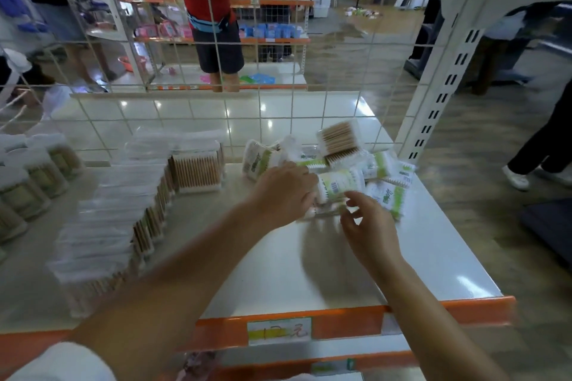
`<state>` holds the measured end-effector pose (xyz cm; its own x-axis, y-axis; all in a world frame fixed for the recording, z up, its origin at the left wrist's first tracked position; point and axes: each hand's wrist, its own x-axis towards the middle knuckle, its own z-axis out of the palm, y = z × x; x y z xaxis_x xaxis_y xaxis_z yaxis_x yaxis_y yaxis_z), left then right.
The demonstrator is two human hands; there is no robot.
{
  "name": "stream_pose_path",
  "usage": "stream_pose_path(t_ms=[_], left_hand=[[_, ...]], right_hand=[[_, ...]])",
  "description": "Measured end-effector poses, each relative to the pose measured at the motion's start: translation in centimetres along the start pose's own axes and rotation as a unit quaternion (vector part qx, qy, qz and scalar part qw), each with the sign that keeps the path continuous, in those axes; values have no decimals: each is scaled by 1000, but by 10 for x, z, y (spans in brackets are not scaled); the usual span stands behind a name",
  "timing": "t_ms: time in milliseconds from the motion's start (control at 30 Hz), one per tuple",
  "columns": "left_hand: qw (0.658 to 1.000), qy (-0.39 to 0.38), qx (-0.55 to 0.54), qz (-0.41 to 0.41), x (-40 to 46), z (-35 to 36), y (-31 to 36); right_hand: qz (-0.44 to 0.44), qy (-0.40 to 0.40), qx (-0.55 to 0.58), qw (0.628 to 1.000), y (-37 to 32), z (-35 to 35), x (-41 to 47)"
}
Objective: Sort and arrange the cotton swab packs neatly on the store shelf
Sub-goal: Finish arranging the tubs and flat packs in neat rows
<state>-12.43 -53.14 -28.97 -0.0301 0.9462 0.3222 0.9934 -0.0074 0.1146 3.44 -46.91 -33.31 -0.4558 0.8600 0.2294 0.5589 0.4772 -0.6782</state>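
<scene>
The white shelf [340, 272] has an orange front edge, and behind it stands a white wire grid [216, 71]. On the left side, a long row of clear swab boxes [123, 210] with wooden sticks stands in a diagonal line. At the back right lies a loose pile of green-and-white swab packs [371, 170], and one clear box of wooden swabs [340, 141] leans on top of it. One green-and-white pack [340, 185] lies between the two hands, with a barcode on it; its other writing is too blurred to read. The price tag [279, 331] on the orange edge shows a handwritten "12 元". The left hand [281, 192] rests on the pile, its fingertips touching this pack. The right hand [368, 223] is just below the pack, its fingers [356, 198] curved and spread moderately, holding nothing.
</scene>
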Motion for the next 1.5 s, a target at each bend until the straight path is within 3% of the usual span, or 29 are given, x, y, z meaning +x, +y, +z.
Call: stream_pose_path(t_ms=[133, 300, 700, 867, 1167, 1433, 1500], left_hand=[[995, 64, -20, -70, 11, 11, -1], [988, 74, -61, -118, 16, 26, 0], [989, 75, -103, -74, 6, 42, 10], [979, 88, -170, -73, -5, 46, 10], [877, 68, -425, -212, -19, 44, 11], [776, 40, -591, -216, -28, 42, 9], [767, 34, -606, -210, -30, 42, 7]], right_hand=[[84, 16, 4, 996, 3, -1, 15], [153, 11, 41, 987, 2, -4, 29], [155, -10, 153, 976, 1, 6, 34], [124, 14, 218, 968, 2, 5, 24], [83, 16, 329, 940, 10, 11, 8], [43, -19, 371, 928, 7, 8, -2], [38, -22, 367, 929, 6, 8, -3]])
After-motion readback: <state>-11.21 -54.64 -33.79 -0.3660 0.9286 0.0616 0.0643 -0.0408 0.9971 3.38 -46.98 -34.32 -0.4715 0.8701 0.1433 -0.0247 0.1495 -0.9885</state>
